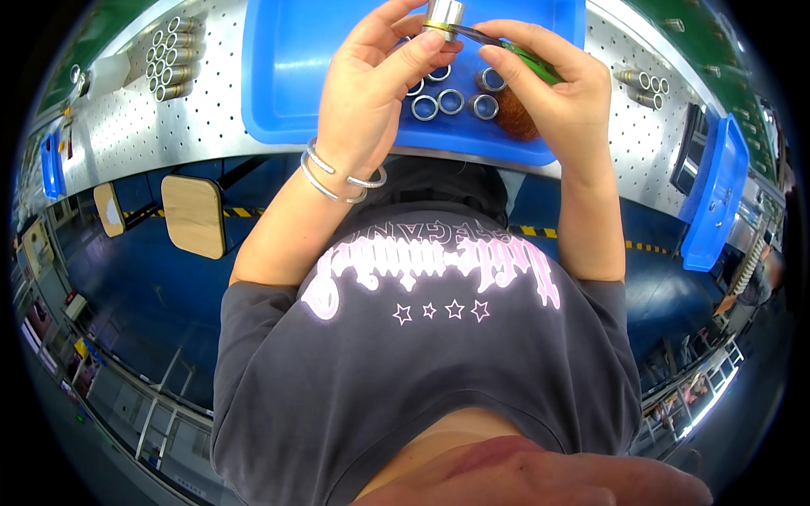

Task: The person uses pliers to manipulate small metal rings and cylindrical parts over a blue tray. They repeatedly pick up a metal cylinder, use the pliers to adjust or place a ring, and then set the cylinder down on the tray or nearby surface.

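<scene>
My left hand [364, 88] is raised over a blue tray [283, 76], its thumb and fingers closed round a short shiny metal sleeve [445, 13] with a yellowish band near its lower end. In my right hand [574, 93] I grip a slim green-handled tool [533, 63] with a dark, narrow tip; its exact kind is hard to make out. That tip touches or nearly touches the sleeve at the band. Below my hands, several metal rings [450, 102] stand in the tray. Beside them, partly behind my right hand, lies a rusty-brown fuzzy lump [516, 116].
More metal sleeves are grouped on the perforated metal bench [228, 51]: one cluster [173, 57] at left, a smaller one [646, 83] at right. A second blue tray [715, 198] sits at the far right. A wooden-topped stool [193, 215] stands below the bench at left.
</scene>
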Tool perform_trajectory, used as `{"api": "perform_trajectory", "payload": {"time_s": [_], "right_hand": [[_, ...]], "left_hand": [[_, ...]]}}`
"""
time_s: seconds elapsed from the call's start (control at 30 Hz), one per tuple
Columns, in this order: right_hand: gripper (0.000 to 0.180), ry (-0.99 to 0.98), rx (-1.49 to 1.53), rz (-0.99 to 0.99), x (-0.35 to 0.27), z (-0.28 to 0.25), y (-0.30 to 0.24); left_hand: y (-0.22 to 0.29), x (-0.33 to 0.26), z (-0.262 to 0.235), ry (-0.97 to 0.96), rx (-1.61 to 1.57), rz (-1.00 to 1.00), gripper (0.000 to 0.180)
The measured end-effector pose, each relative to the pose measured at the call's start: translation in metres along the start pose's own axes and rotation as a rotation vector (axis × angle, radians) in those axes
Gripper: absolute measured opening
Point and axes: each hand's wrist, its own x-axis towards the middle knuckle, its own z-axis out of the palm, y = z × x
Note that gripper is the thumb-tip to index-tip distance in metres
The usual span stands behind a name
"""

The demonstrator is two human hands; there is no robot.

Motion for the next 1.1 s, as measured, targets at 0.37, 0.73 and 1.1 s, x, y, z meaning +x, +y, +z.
{"api": "perform_trajectory", "payload": {"time_s": [0.37, 0.73, 1.1], "right_hand": [[0.019, -0.04, 0.073, 0.085, -0.003, -0.001, 0.002], [0.02, -0.174, 0.444, 0.491, 0.007, 0.004, -0.022], [0.012, -0.069, 0.214, 0.032, 0.005, 0.01, 0.006]], "left_hand": [[0.0, -0.001, 0.002, 0.006, 0.035, -0.007, 0.049], [0.0, 0.002, 0.0, -0.031, -0.147, -0.028, 0.044], [-0.004, 0.005, -0.009, -0.068, -0.198, -0.052, 0.042]]}}
